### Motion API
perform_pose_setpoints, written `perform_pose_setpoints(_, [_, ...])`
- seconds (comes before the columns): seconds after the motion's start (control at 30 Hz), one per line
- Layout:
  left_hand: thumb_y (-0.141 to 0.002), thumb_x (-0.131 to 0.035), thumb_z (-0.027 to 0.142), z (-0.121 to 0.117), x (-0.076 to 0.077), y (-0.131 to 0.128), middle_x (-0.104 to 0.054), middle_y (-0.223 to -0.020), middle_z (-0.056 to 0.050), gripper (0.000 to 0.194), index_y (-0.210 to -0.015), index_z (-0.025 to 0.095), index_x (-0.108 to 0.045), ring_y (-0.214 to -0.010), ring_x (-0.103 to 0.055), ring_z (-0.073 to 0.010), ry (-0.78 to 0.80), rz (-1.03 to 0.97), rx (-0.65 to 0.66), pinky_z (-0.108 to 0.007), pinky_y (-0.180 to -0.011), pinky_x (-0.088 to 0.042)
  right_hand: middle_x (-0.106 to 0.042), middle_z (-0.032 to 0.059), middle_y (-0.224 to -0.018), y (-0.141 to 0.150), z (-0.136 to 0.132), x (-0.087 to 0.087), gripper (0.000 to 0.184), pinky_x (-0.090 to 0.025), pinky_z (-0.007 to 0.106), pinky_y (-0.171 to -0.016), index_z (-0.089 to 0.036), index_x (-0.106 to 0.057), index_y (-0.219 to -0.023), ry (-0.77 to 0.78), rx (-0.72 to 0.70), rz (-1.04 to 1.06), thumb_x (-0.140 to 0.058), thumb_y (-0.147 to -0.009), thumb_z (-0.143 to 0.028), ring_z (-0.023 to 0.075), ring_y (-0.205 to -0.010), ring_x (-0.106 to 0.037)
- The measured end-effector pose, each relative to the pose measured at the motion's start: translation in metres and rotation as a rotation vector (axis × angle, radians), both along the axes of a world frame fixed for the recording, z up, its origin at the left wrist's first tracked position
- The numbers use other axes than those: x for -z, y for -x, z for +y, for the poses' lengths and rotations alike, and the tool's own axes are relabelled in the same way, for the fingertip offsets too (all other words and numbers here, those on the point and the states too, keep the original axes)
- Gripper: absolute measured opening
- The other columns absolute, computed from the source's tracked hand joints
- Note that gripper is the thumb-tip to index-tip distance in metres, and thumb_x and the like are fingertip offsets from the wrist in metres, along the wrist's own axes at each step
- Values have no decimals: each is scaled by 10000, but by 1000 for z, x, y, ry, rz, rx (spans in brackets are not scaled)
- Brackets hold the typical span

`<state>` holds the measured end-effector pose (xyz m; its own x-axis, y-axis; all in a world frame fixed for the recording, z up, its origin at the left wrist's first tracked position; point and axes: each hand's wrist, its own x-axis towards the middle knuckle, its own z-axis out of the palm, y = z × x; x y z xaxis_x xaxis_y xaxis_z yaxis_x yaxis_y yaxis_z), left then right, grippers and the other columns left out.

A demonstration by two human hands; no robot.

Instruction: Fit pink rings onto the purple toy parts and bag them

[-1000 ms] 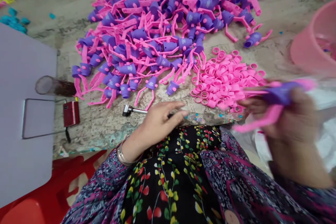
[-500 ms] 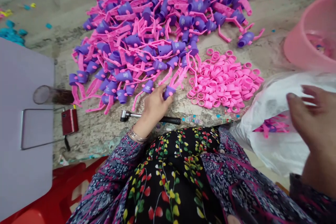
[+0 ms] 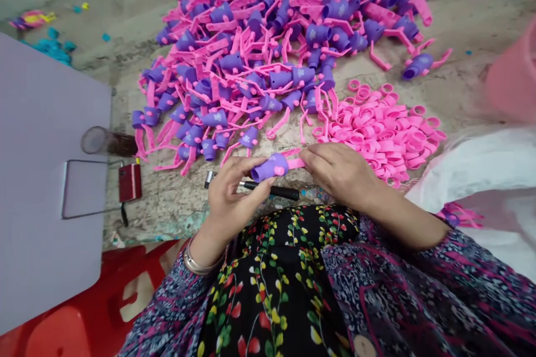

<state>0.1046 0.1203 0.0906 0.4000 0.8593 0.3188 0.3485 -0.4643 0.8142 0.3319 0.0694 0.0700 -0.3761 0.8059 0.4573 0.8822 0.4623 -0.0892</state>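
Note:
A purple plastic toy body with pink arms (image 3: 271, 167) is held up between my two hands, just over the table's front edge. My left hand (image 3: 234, 192) pinches its purple part between thumb and fingers, the hollow end facing left. Closed around the ends of the pink arms is my right hand (image 3: 337, 173); its fingertips are partly hidden. Beyond them spreads a large heap of the same purple and pink toy bodies (image 3: 251, 67). To the right lies a pile of pink rings (image 3: 385, 128). Below the held toy body rests a hammer with a black handle (image 3: 285, 192).
At the left stand a pale purple board (image 3: 50, 178), a glass of dark liquid (image 3: 109, 141) and a red box-like device (image 3: 129, 182). A white plastic bag (image 3: 473, 170) holds toy bodies at the right, below a pink bucket (image 3: 513, 78). A red stool (image 3: 62, 329) is lower left.
My left hand has lifted the toy body from the heap's near edge toward me. My right hand has come in from above the bag and closed on the pink arms.

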Motion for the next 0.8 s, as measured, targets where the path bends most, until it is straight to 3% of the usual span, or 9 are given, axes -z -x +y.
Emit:
perform_pose_setpoints(0.13, [-745,-788,273,1,14,-7,-692,-1008,-35,399,-1131,267,-686,-899,-663,-163,296,-332,-1,-318,-835,-548,-696,93,-857,2,-13,-12,159,-510,298,-674,-103,-632,-1052,-39,-3,138,-519,-961,-169,183,-763,-622])
perform_pose_setpoints(0.23, [-729,-802,317,2,20,-14,-694,-1052,-29,381,-1095,295,-698,-954,-655,-180,333,-441,-23,-355,-901,-534,-686,87,-857,8,-20,-14,159,-513,278,-673,-105,-621,-1039,73,-3,325,-513,-969,-199,166,-759,-625])
perform_pose_setpoints(0.33, [-733,-796,358,0,19,-22,-687,-1010,-17,410,-1123,307,-682,-873,-644,-159,366,-452,7,-340,-858,-541,-671,57,-814,16,-22,-10,161,-488,248,-613,-117,-625,-1001,150,20,468,-519,-974,-236,137,-695,-605])
perform_pose_setpoints(0.43, [-715,-806,394,-7,19,-32,-666,-1046,-25,497,-1174,291,-646,-885,-625,-151,452,-431,35,-310,-846,-535,-642,46,-731,28,-19,-6,190,-444,261,-551,-116,-646,-880,113,46,386,-525,-969,-231,135,-620,-571])
perform_pose_setpoints(0.53, [-798,-743,349,-10,20,-39,-663,-1021,-1,357,-1139,297,-649,-916,-624,-133,530,-478,-36,-293,-886,-522,-632,43,-701,39,-18,-4,249,-447,275,-554,-118,-654,-841,144,-17,315,-502,-982,-256,143,-615,-575])
perform_pose_setpoints(0.67, [-788,-750,286,5,4,-29,-679,-1038,-6,306,-1086,299,-681,-850,-644,-138,521,-589,-62,-264,-707,-561,-651,23,-761,40,-23,-4,192,-484,258,-595,-139,-656,-1004,144,-195,379,-522,-983,-276,132,-659,-594])
perform_pose_setpoints(0.73, [-758,-775,256,14,-7,-17,-688,-910,0,316,-1064,289,-701,-642,-598,-93,575,-595,-18,-206,-535,-510,-659,47,-859,36,-26,-4,175,-505,265,-633,-161,-637,-1071,97,-116,476,-546,-970,-271,143,-731,-610])
perform_pose_setpoints(0.8, [-735,-793,248,18,-15,-6,-704,-831,-10,312,-1039,263,-728,-533,-549,-71,719,-533,77,-183,-453,-454,-646,107,-1048,34,-27,-3,290,-527,288,-663,-163,-583,-1194,156,9,616,-574,-953,-325,173,-847,-620])
